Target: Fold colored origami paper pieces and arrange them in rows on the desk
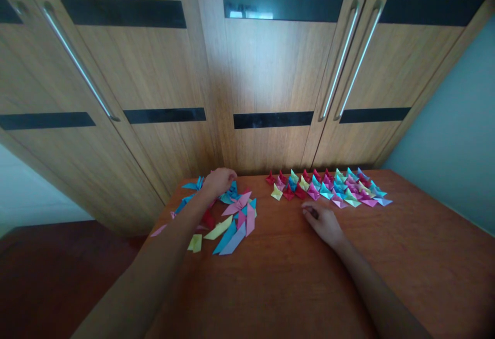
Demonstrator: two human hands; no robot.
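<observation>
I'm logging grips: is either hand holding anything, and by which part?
Whether the left hand, near the blue folded papers, holds anything cannot be told. No item shows in the right hand, though its curl could hide something small.

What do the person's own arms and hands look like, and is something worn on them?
The left hand and right hand wear no gloves. The left forearm and right forearm are slender and uncovered, with no sleeve, watch or bracelet visible. Fine details, such as rings, are too small to tell.
</observation>
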